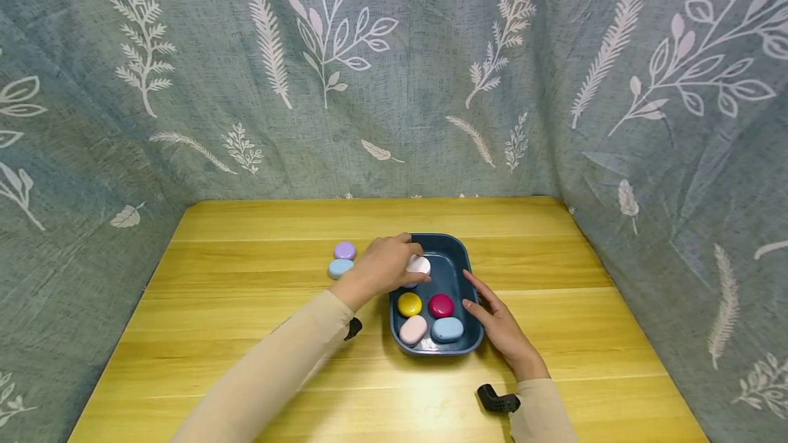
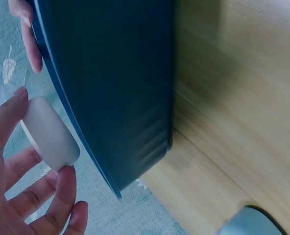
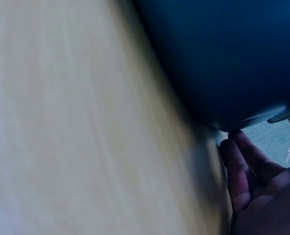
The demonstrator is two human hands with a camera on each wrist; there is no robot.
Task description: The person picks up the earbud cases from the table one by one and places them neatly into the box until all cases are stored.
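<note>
A dark blue rectangular tray [image 1: 453, 269] stands on the table. My left hand [image 1: 383, 262], over the tray's far left part, pinches a smooth white rounded soap-like piece [image 2: 49, 132] between thumb and fingers. Another piece lies mostly hidden below that hand. Toward the tray's near end lie a yellow round piece [image 1: 409, 304], a crimson round piece [image 1: 440, 305], a pale pink oval piece [image 1: 413, 329] and a light blue oval piece [image 1: 447, 329]. My right hand [image 1: 506, 330] holds the tray's right wall, with fingertips over the rim and other fingers against the outside [image 3: 240, 161].
Left of the tray, beyond my left wrist, a lilac round piece [image 1: 345, 250] and another light blue oval piece [image 1: 340, 269] lie on the wooden table [image 1: 234, 320]. A patterned grey-green curtain [image 1: 425, 87] hangs behind the table and along both sides.
</note>
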